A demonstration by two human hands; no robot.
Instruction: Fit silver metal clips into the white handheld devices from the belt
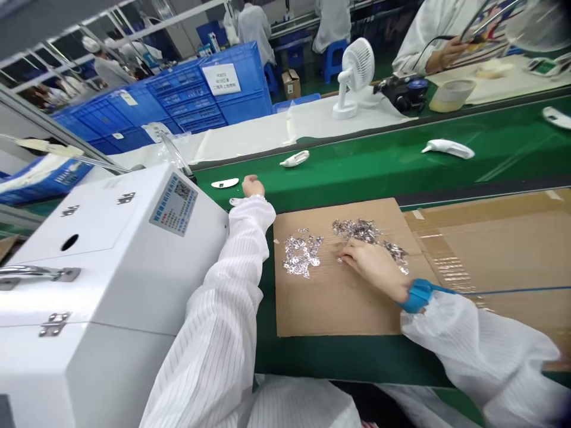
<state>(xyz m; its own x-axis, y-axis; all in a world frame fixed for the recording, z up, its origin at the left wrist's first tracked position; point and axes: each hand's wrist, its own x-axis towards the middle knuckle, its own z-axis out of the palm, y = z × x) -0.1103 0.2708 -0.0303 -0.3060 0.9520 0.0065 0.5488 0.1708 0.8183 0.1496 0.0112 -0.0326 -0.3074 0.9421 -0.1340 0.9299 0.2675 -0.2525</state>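
Observation:
My left hand (253, 185) is stretched out over the green conveyor belt (357, 169), its fingers curled closed; whatever they may hold is hidden. Just left of it lies a flat white part (225, 183) with a small dark window, and another pale piece (236, 202) shows by the wrist. My right hand (370, 264), with a blue wrist strap, is above a cardboard sheet (334, 309), fingertips pinched together near a tiny shiny piece. Small silvery metal pieces lie in a loose pile (300, 254) left of that hand and in a denser pile (357, 229) behind it.
A large white machine box (156, 285) stands at the left. White devices (448, 148) lie along the belt. Beyond are a small fan (357, 68), a tape roll (452, 95), blue crates (241, 77) and a person's hand (450, 53) holding a tool. More cardboard (513, 249) lies right.

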